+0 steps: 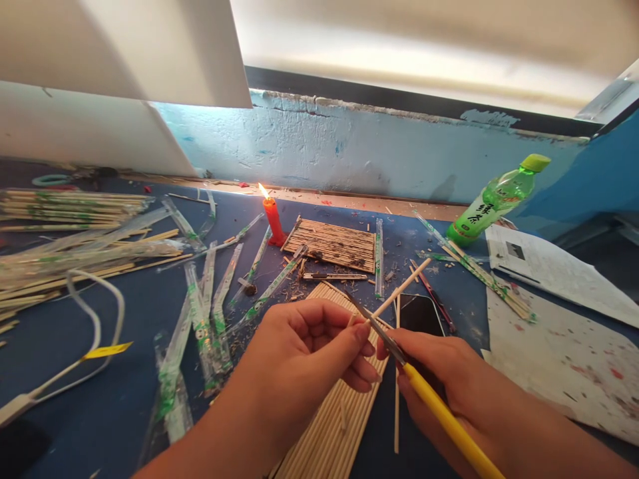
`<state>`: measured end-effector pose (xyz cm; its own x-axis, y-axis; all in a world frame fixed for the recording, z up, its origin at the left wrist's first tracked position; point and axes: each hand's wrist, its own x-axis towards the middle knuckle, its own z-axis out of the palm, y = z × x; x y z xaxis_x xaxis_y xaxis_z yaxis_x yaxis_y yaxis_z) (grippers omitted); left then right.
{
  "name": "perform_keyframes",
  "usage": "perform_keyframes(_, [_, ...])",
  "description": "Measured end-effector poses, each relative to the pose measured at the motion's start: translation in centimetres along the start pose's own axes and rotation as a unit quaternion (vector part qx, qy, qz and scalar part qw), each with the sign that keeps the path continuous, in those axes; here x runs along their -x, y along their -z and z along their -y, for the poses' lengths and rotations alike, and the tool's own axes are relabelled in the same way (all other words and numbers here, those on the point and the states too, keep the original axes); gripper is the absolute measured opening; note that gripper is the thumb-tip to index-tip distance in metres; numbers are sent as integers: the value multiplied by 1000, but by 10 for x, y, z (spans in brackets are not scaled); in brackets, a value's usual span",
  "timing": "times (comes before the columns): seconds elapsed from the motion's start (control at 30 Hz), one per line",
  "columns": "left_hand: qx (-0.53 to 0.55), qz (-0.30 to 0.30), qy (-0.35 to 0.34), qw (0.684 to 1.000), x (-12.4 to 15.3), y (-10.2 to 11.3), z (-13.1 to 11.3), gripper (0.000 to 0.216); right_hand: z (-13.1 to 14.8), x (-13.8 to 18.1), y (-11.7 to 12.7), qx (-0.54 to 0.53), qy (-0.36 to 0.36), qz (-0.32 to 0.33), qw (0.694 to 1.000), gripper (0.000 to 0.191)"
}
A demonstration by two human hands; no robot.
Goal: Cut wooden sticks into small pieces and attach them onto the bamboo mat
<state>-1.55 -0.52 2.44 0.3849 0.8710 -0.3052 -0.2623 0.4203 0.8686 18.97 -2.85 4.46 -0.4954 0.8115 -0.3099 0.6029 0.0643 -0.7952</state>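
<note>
My left hand point(319, 352) pinches a thin wooden chopstick point(402, 287) between thumb and fingers. The stick slants up to the right. My right hand point(449, 379) is wrapped round a yellow-handled knife point(434, 399), and its narrow metal blade crosses the chopstick near my left fingertips. Whether the edge bites into the wood, I cannot tell. Beneath both hands lies a flat row of chopsticks point(334, 432) side by side, with a short stick piece on top. To its right is a single loose chopstick point(397, 406). A black phone point(422, 313) is partly hidden behind my right hand.
A lit red candle point(273, 223) stands beside a small scorched stick panel point(332, 243). A box cutter point(334, 276) lies in front. Plastic wrappers point(200, 326), chopstick bundles point(64, 209) and a white cable point(120, 313) cover the left. A green bottle point(492, 206) and papers point(559, 352) are right.
</note>
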Motion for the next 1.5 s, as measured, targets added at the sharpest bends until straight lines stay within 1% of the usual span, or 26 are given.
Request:
perform_keyframes(0.1, [-2, 1, 2, 1000, -2, 2, 2, 17, -4, 0, -4, 9, -4, -19, 1000, 15])
perform_keyframes(0.13, [8, 3, 1, 1000, -3, 2, 3, 17, -5, -1, -5, 6, 5, -25, 1000, 13])
perform_keyframes(0.27, [106, 34, 22, 994, -7, 6, 5, 14, -8, -3, -5, 4, 45, -48, 998, 16])
perform_keyframes(0.33, [150, 45, 36, 987, -8, 8, 5, 12, -9, -3, -4, 12, 47, -53, 997, 13])
perform_keyframes(0.4, [168, 55, 46, 983, -9, 9, 5, 14, -8, -2, -3, 13, 46, -54, 997, 7])
perform_keyframes(0.5, [154, 83, 53, 983, -9, 11, 7, 20, -7, 1, -2, 4, 38, -39, 999, 6])
perform_keyframes(0.6, [131, 93, 45, 986, -8, 12, 10, 18, -9, 1, -3, 10, 34, -34, 999, 6])
perform_keyframes(0.7, [111, 90, 44, 989, -9, 13, 12, 19, -9, 0, -4, -6, 44, -25, 999, 8])
perform_keyframes(0.8, [95, 76, 42, 992, -9, 11, 10, 19, -1, -1, 0, -28, 51, -6, 998, 21])
perform_keyframes(0.9, [87, 57, 36, 994, -8, 8, 7, 16, 7, 0, 4, -41, 40, 3, 998, 25])
perform_keyframes(1.07, [80, 38, 42, 995, -5, 4, 5, 19, 6, 0, 5, -29, 28, 1, 999, 24])
perform_keyframes(1.23, [73, 40, 43, 996, -5, 5, 5, 19, 5, 0, 4, -1, 12, 0, 1000, 15])
perform_keyframes(1.4, [61, 36, 44, 997, -4, 3, 3, 22, 10, 1, 5, -22, 25, 9, 999, 22])
perform_keyframes(1.5, [53, 24, 41, 997, -3, 2, 3, 24, 6, 1, 2, -23, 28, 3, 999, 14])
